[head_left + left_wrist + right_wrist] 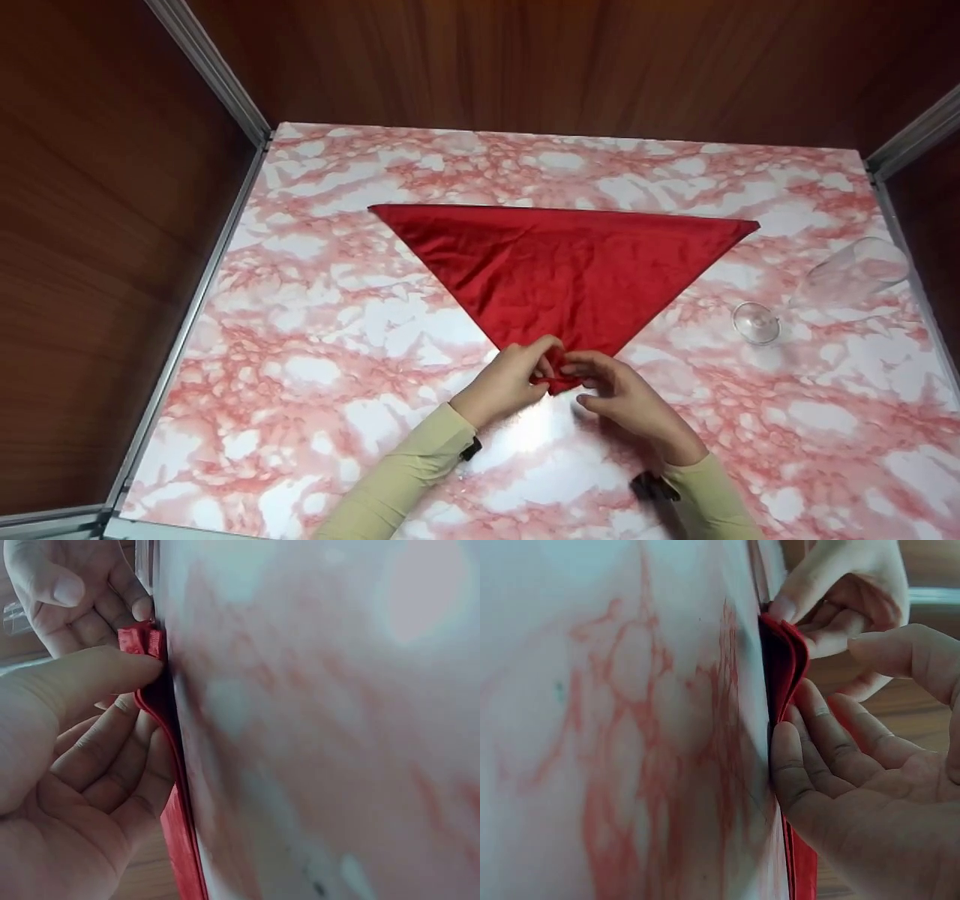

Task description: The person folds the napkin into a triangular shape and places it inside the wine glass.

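Note:
A red cloth (pixel 555 277), folded to a triangle, lies with its long edge at the far side and its point toward me. At that near point the left hand (pixel 510 379) pinches the layered tip; its thumb (pixel 112 671) presses on the fold, with the fingers behind it. My right hand (pixel 630 397) is at the other side of the tip. In the right wrist view its fingers (pixel 791 754) lie relaxed against the cloth edge, and the thumb (pixel 900 652) stands apart from the fabric. Small creases run across the cloth's middle.
A clear stemmed glass (pixel 756 324) stands on the right part of the red-and-white marbled table (pixel 315 442). Wood-grain panels (pixel 525 67) with metal edge strips enclose the table at the back and both sides. Dark straps sit near both sleeve cuffs.

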`<state>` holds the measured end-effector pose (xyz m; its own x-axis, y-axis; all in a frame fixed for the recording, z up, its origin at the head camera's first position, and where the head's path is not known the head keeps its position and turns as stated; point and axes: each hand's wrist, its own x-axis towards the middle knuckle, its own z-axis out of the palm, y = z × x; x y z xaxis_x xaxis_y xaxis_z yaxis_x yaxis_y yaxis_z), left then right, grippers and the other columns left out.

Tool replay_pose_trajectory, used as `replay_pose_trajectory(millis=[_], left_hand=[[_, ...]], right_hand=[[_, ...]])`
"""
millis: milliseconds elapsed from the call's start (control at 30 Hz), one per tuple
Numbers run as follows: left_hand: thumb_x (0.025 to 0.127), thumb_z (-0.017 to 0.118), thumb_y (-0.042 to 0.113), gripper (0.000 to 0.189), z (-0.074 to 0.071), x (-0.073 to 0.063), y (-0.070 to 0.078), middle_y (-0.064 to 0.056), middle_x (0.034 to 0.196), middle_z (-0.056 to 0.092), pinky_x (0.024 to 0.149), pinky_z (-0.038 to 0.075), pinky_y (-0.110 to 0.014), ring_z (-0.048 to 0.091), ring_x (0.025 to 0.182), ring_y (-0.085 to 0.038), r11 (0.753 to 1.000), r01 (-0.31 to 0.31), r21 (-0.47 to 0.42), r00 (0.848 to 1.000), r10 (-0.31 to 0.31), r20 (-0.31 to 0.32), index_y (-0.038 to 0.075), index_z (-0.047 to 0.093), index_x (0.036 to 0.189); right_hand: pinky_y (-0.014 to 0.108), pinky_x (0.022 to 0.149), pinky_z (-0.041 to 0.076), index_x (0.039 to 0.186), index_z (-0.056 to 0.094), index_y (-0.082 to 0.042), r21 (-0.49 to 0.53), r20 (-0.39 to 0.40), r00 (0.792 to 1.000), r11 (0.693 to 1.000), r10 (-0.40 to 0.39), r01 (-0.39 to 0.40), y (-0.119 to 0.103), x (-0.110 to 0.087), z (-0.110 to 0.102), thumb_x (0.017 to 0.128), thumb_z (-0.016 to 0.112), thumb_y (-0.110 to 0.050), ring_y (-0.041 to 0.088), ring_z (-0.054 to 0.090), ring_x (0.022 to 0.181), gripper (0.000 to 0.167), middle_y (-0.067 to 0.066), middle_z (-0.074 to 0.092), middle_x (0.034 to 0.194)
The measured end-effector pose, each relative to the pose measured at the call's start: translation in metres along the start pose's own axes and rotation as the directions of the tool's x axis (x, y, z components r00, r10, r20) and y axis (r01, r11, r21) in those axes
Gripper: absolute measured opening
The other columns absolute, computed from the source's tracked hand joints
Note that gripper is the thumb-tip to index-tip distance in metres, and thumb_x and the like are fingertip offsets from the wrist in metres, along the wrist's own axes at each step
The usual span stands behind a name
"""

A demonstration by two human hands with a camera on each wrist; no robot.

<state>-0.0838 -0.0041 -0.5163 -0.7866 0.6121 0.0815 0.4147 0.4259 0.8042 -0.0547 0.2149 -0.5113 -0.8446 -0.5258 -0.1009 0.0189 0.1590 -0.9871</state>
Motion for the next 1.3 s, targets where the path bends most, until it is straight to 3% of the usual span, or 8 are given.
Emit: replay_pose_trajectory(millis=[233, 433, 600, 767, 900, 1033, 1300], left_hand=[[0.080, 0.068, -0.001, 0.046, -0.005, 0.004, -0.002, -0.001, 0.083, 0.069, 0.070, 0.050, -0.018, 0.061, 0.074, -0.005, 0.990, 0.086, -0.113, 0.996, -0.086, 0.001, 0.005, 0.050, 0.122], [0.080, 0.071, -0.002, 0.045, -0.009, 0.008, -0.003, -0.005, 0.083, 0.070, 0.067, 0.052, -0.020, 0.062, 0.070, -0.006, 0.962, 0.141, -0.233, 0.990, -0.142, 0.011, 0.002, 0.051, 0.121], [0.080, 0.072, -0.003, 0.040, -0.010, 0.012, -0.002, -0.007, 0.082, 0.070, 0.065, 0.053, -0.021, 0.064, 0.069, -0.007, 0.933, 0.162, -0.320, 0.985, -0.171, 0.000, 0.001, 0.055, 0.116], [0.080, 0.075, -0.001, 0.034, -0.012, 0.013, -0.004, -0.006, 0.084, 0.071, 0.071, 0.054, -0.023, 0.066, 0.076, -0.008, 0.912, 0.149, -0.383, 0.987, -0.160, 0.002, 0.000, 0.060, 0.110], [0.076, 0.079, 0.000, 0.038, -0.014, 0.012, -0.006, -0.004, 0.092, 0.069, 0.078, 0.053, -0.024, 0.065, 0.085, -0.011, 0.912, 0.132, -0.389, 0.991, -0.136, 0.017, 0.002, 0.061, 0.109], [0.078, 0.075, -0.004, 0.030, -0.014, 0.010, -0.007, -0.004, 0.096, 0.068, 0.080, 0.052, -0.025, 0.064, 0.089, -0.010, 0.922, 0.129, -0.366, 0.991, -0.136, 0.007, 0.002, 0.064, 0.105], [0.084, 0.069, -0.003, 0.013, -0.012, 0.012, -0.008, -0.003, 0.090, 0.068, 0.078, 0.051, -0.022, 0.064, 0.084, -0.007, 0.912, 0.178, -0.370, 0.974, -0.216, -0.064, 0.003, 0.067, 0.095]], right_hand=[[0.042, 0.092, 0.046, 0.127, 0.051, 0.009, -0.043, -0.008, 1.000, 0.999, -0.008, 0.008, -0.001, 0.008, 0.000, 0.082, 0.065, 0.013, 0.038, 0.055, 0.109, 0.048, 0.022, 0.059, 0.119], [0.039, 0.085, 0.050, 0.120, 0.056, 0.009, -0.081, -0.100, 0.995, 0.997, 0.005, -0.013, -0.005, 0.015, 0.001, 0.079, 0.068, 0.013, 0.037, 0.058, 0.102, 0.043, 0.022, 0.062, 0.112], [0.033, 0.082, 0.051, 0.113, 0.061, 0.006, -0.087, -0.185, 0.982, 0.995, 0.036, -0.053, 0.001, 0.021, 0.000, 0.078, 0.070, 0.011, 0.032, 0.060, 0.094, 0.037, 0.018, 0.064, 0.104], [0.025, 0.073, 0.052, 0.108, 0.062, 0.007, -0.056, -0.241, 0.967, 0.994, 0.083, -0.099, 0.000, 0.026, -0.001, 0.080, 0.068, 0.011, 0.028, 0.062, 0.086, 0.028, 0.018, 0.065, 0.096], [0.026, 0.068, 0.052, 0.109, 0.061, 0.006, -0.008, -0.239, 0.960, 0.988, 0.149, -0.156, -0.004, 0.027, -0.003, 0.083, 0.066, 0.009, 0.028, 0.062, 0.085, 0.027, 0.018, 0.063, 0.096], [0.029, 0.063, 0.053, 0.111, 0.059, 0.009, -0.006, -0.186, 0.972, 0.989, 0.146, -0.150, -0.004, 0.030, -0.008, 0.085, 0.065, 0.008, 0.028, 0.062, 0.084, 0.027, 0.020, 0.062, 0.098], [0.022, 0.069, 0.051, 0.110, 0.057, 0.013, 0.030, -0.150, 0.980, 0.991, 0.134, -0.131, -0.002, 0.036, -0.016, 0.084, 0.065, 0.009, 0.019, 0.061, 0.083, 0.027, 0.019, 0.060, 0.096]])
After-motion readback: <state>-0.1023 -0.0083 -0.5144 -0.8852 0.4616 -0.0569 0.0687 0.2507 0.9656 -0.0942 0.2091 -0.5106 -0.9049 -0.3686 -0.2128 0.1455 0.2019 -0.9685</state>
